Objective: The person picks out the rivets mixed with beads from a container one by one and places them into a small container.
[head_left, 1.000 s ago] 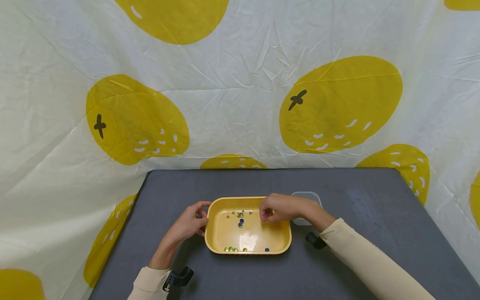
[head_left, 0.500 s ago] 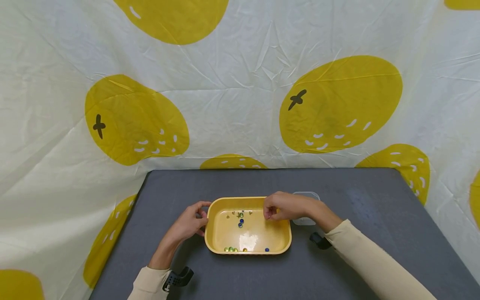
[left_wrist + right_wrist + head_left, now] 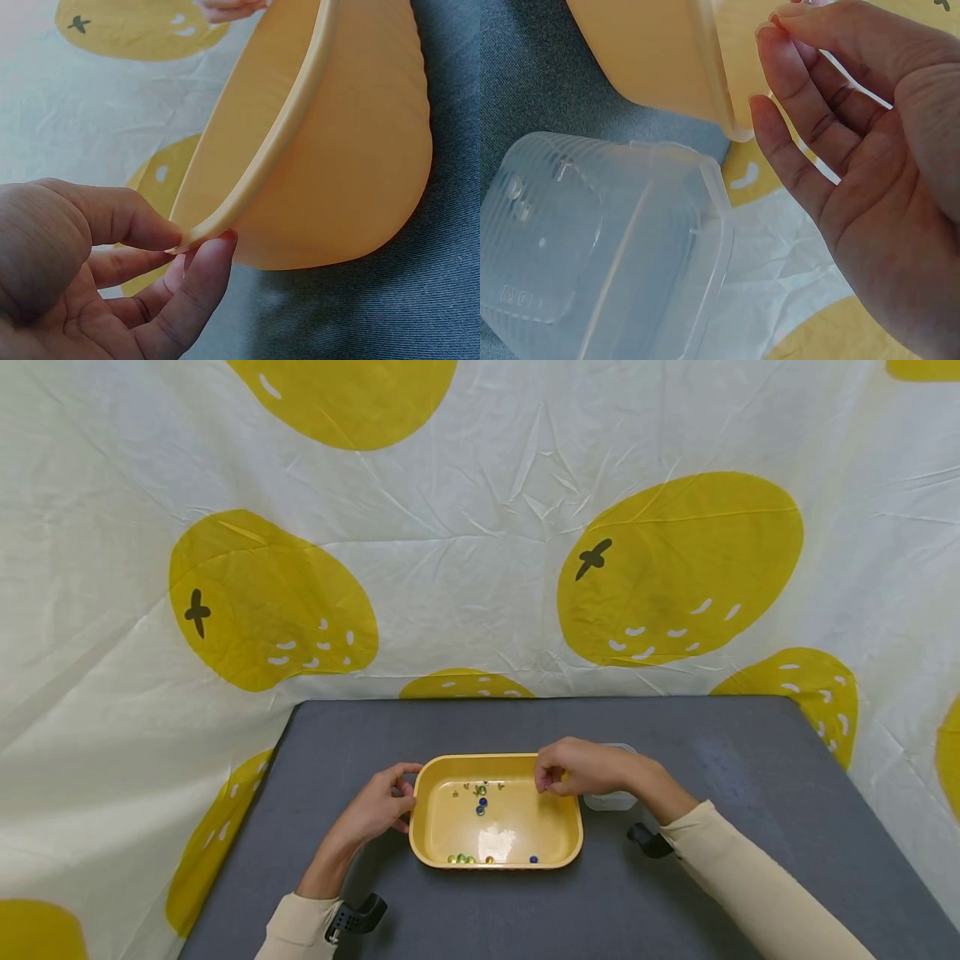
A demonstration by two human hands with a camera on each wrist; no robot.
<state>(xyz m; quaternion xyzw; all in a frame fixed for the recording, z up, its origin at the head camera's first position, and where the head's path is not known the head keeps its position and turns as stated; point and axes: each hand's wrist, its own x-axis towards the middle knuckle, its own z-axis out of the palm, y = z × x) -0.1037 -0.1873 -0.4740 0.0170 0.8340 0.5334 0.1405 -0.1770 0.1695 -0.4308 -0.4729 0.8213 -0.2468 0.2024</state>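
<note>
A yellow plastic tub (image 3: 525, 835) stands on the dark table. My left hand (image 3: 382, 802) pinches its left rim; the left wrist view shows the thumb and fingers (image 3: 214, 259) gripping the tub's lip. Over the tub's back right part is my right hand (image 3: 577, 767), thumb and fingertips pinched together on a tiny thing, mostly hidden, whose kind I cannot tell. Inside the tub, blue marbles (image 3: 482, 802) and small brassy pieces (image 3: 501, 787) lie toward the back left. Several yellow-green marbles (image 3: 461, 858) and one blue marble (image 3: 534, 860) sit along the near wall.
To the tub's right stands a clear plastic container (image 3: 630, 240), partly behind my right forearm in the head view. A white cloth with yellow fruit shapes (image 3: 465, 593) hangs behind the table's back edge.
My right hand has moved slightly right and back, toward the tub's right rim, with its fingertips kept together. The left hand and the tub have stayed in place.
</note>
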